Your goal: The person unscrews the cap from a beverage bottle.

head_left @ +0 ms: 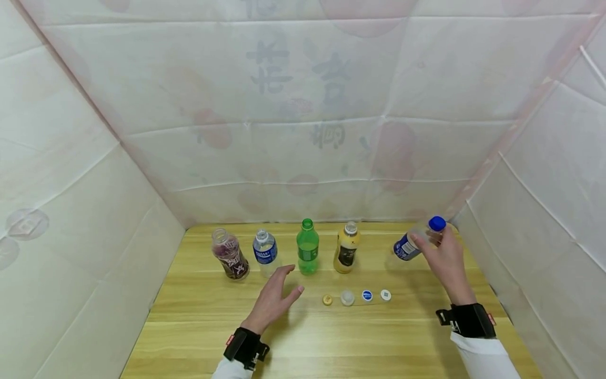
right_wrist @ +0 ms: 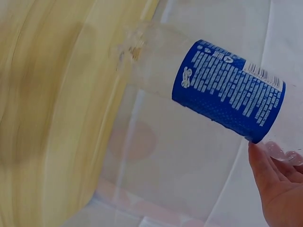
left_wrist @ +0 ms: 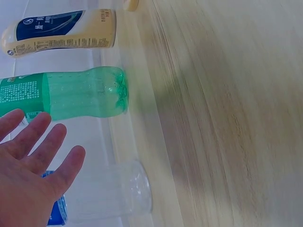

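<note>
My right hand (head_left: 447, 263) grips a clear plastic bottle (right_wrist: 227, 90) near its blue-capped top. The bottle leans, its base low and to the left, with a blue label round the middle. Fingers spread and palm bare, my left hand (head_left: 274, 297) holds nothing. It hovers over the table in front of a green bottle (head_left: 308, 247) and an uncapped clear bottle with a blue label (head_left: 264, 252). In the left wrist view its fingers overlap both of these bottles.
An uncapped bottle with purple contents (head_left: 232, 258) stands at the left, and an uncapped yellow bottle (head_left: 347, 250) right of the green one. In front lie a yellow cap (head_left: 327, 300) and several others in a row. White fabric walls (head_left: 303, 158) enclose the wooden table (head_left: 369, 342).
</note>
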Action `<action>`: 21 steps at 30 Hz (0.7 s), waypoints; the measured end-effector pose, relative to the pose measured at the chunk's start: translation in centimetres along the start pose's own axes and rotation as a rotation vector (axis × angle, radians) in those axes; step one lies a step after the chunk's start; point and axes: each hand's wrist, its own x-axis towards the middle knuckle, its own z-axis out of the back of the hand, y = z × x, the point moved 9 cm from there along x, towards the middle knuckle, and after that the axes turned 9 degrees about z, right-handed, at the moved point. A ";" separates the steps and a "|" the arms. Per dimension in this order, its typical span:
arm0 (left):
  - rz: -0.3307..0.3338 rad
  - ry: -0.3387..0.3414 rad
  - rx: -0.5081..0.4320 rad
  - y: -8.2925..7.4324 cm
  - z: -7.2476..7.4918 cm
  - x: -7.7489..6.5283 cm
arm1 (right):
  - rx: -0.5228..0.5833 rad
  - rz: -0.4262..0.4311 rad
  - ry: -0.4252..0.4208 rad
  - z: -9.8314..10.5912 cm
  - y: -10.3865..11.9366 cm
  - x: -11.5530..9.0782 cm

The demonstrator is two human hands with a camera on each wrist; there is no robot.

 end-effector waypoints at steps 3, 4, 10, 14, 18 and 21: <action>-0.015 0.003 -0.001 -0.1 -0.1 0.0 | 0.013 0.012 -0.004 -0.2 0.5 -0.4; -0.018 0.004 0.000 -0.1 -0.1 0.0 | 0.019 0.016 -0.003 -0.2 0.7 -0.6; -0.024 0.013 0.003 -0.2 -0.5 0.0 | 0.130 -0.006 0.038 -1.4 1.1 -1.6; -0.033 0.012 -0.003 -0.5 -0.7 0.0 | 0.221 -0.050 0.078 -2.6 1.2 -2.2; -0.041 0.027 -0.010 -0.8 -1.2 0.0 | 0.241 -0.068 0.092 -3.7 1.6 -2.7; -0.053 0.044 -0.015 -1.1 -1.6 0.1 | 0.279 -0.072 0.087 -4.5 1.9 -3.2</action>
